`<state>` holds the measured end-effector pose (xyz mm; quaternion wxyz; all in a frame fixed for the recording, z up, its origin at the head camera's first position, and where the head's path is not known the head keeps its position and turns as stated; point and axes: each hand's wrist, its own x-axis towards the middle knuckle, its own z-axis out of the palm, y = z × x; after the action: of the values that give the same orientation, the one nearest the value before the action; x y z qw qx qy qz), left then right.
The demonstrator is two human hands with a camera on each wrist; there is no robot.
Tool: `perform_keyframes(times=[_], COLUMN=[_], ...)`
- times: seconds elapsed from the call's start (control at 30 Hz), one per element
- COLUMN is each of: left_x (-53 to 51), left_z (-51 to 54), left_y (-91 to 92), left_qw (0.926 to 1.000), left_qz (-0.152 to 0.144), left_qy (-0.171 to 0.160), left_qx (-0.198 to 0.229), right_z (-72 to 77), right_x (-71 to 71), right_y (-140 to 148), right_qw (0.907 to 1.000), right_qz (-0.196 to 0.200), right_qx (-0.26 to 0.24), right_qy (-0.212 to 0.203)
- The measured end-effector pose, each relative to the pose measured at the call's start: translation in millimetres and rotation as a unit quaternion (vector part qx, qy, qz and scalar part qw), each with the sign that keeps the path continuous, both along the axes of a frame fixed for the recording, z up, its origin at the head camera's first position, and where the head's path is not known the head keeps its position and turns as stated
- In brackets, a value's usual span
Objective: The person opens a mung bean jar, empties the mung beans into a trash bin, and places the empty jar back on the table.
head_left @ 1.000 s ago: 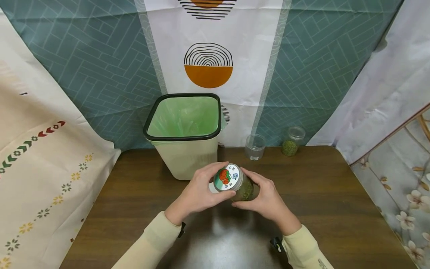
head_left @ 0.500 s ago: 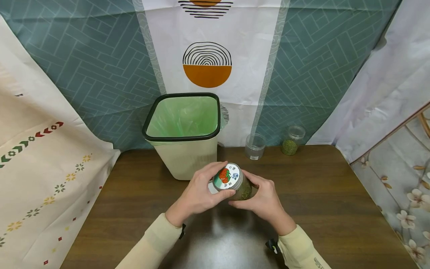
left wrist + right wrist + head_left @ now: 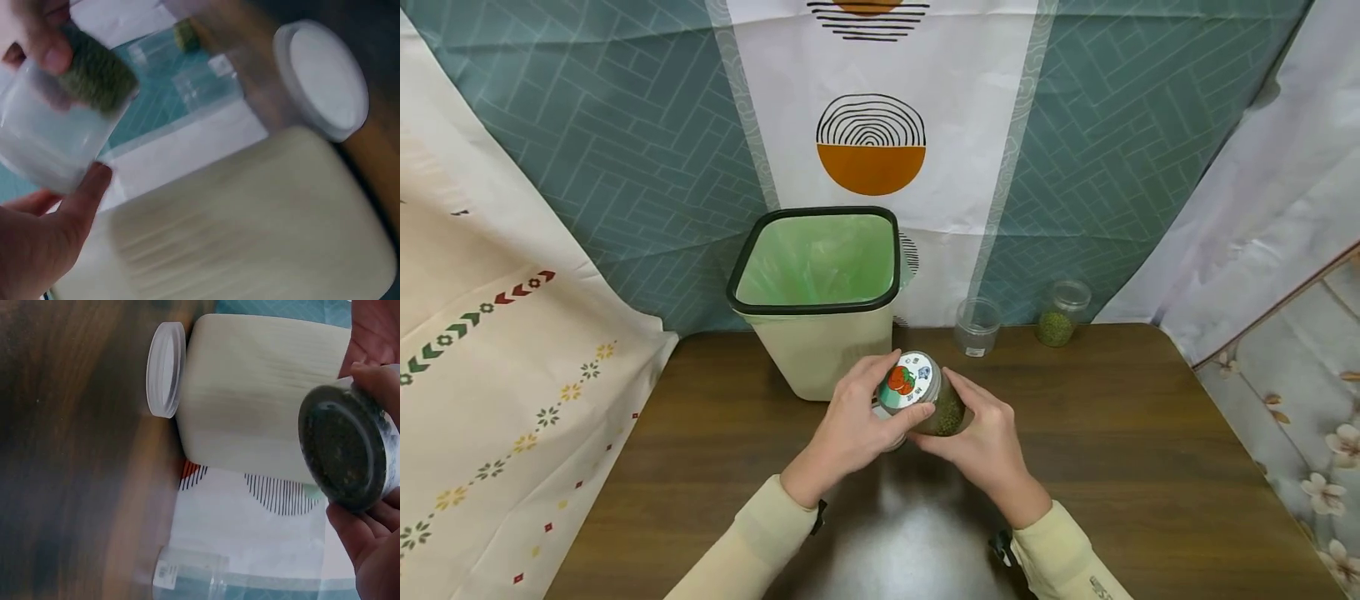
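Both hands hold a clear jar (image 3: 948, 412) of small green beans above the table. My left hand (image 3: 852, 421) grips its lid (image 3: 910, 380), which carries a printed red fruit picture, with fingers and thumb around the rim. The jar's body lies between the fingers and thumb of my right hand (image 3: 988, 442). It is tilted, lid toward the left; in the right wrist view its dark round base (image 3: 344, 450) shows. Below, a loose round lid (image 3: 328, 84) rests on the table, mostly hidden by the left hand in the head view.
A cream bin (image 3: 820, 354) with a black rim and green liner stands behind the hands. Toward the back of the brown table (image 3: 1097, 417) are a lidless clear jar (image 3: 977, 327) and another jar with green beans (image 3: 1057, 325). Patterned cloth hangs behind.
The jar and both hands have risen slightly in the head view, uncovering more of the loose lid beneath. Both hands keep their hold, and the head view has shifted a little.
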<state>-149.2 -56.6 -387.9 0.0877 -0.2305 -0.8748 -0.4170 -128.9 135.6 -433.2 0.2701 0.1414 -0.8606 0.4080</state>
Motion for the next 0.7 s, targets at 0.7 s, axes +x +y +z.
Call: perform_keyframes(times=[0.7], left_x=[-5.9], left_z=[17.4], left_y=[-3.3], left_qw=[0.9948], left_qz=[-0.046], left_qy=[-0.072], left_qx=[-0.055], right_z=[-6.8], right_x=[1.4], right_y=[13.7], right_qw=[0.9993], right_qz=[0.026], right_qx=[0.026], right_qy=[-0.011])
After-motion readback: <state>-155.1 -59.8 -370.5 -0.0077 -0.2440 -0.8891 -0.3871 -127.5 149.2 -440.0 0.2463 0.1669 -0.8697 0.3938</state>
